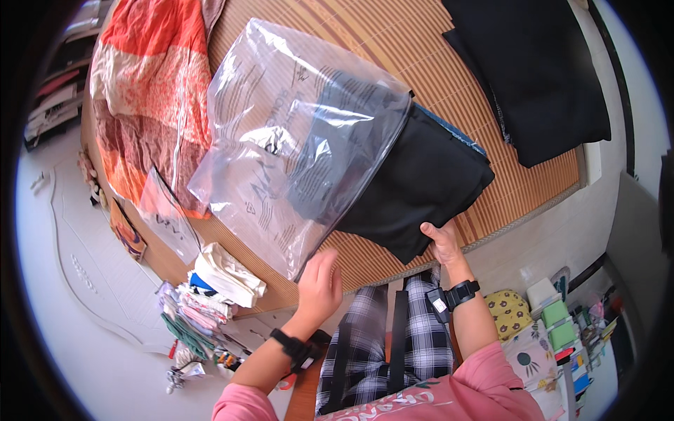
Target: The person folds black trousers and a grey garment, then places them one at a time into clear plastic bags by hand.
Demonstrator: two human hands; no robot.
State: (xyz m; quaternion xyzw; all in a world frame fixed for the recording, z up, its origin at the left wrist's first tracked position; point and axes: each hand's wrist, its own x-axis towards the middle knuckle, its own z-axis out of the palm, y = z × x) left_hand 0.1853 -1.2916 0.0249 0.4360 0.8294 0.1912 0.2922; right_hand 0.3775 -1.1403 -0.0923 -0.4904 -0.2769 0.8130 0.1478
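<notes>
A large clear plastic zip bag (247, 142) with printed writing lies on the bamboo mat, its mouth towards the right. Folded black fabric (416, 179) is partly inside it, the rest sticking out of the mouth. Blue denim with a frayed edge (447, 126) shows along the far side of the black fabric. My left hand (319, 281) is at the near corner of the bag's mouth, pinching its edge. My right hand (445, 242) grips the near edge of the black fabric, thumb on top and fingers hidden underneath.
Another folded black garment (547, 79) lies at the far right of the bamboo mat (368, 31). An orange, cream and brown cloth (152, 105) spreads at left, beside a smaller clear bag (168, 221). Folded clothes (226, 273) are stacked by the near left edge.
</notes>
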